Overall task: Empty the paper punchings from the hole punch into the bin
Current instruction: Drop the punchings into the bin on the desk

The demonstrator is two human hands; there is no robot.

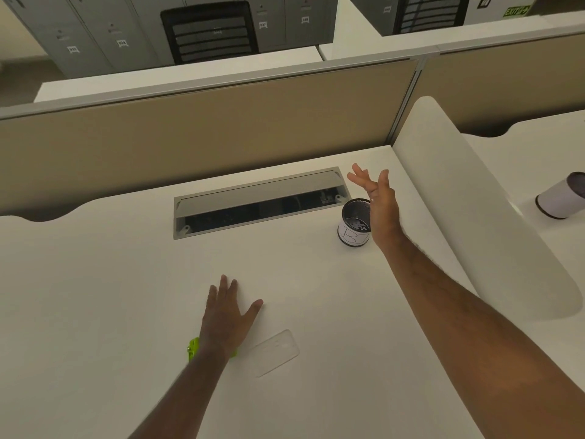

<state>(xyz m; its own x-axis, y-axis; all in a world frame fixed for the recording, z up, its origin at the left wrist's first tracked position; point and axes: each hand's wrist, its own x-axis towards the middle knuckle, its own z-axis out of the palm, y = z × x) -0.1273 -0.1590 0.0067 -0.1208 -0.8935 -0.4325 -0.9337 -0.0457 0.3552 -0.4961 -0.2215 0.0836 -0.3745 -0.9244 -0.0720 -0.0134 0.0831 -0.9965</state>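
A small black mesh bin (354, 223) with a white label stands on the white desk (95, 280), with white paper punchings inside it. My right hand (378, 204) hovers just right of the bin, fingers spread, holding nothing. My left hand (229, 315) lies flat on the desk with its fingers apart. Under its wrist a lime-green hole punch (193, 348) shows only at its edges. A clear plastic tray (275, 351) lies flat on the desk just right of that wrist.
An open grey cable tray (259, 202) is sunk into the desk behind my hands. A beige partition (205, 134) closes the far edge and a white curved divider (474, 217) the right side. A white cylinder (560, 198) stands on the neighbouring desk.
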